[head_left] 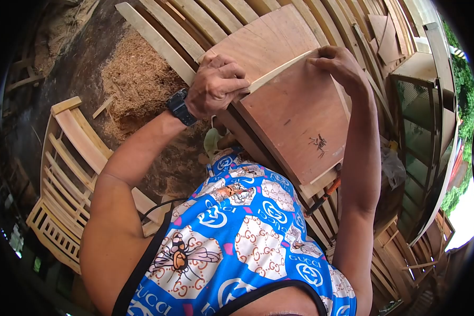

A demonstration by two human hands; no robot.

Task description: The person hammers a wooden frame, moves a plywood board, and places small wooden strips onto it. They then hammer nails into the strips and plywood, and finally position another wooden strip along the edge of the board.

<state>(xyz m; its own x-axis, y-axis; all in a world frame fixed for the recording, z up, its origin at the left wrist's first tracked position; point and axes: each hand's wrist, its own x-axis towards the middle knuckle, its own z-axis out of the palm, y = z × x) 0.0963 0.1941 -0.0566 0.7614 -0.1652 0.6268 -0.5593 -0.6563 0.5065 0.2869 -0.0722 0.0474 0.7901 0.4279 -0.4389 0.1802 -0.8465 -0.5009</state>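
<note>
— report on both hands.
— observed left hand (215, 84) with fingers bunched, pinching one end of a pale strip (284, 67); observed right hand (338, 62) pinching the other end.
— and placement of the strip?
— along the far edge of the plywood panel (295, 118).
— list other items.
— found loose nails (319, 142) on the panel, an orange-handled tool (330, 191) by its near edge, shavings (139, 79) piled left of it.
</note>
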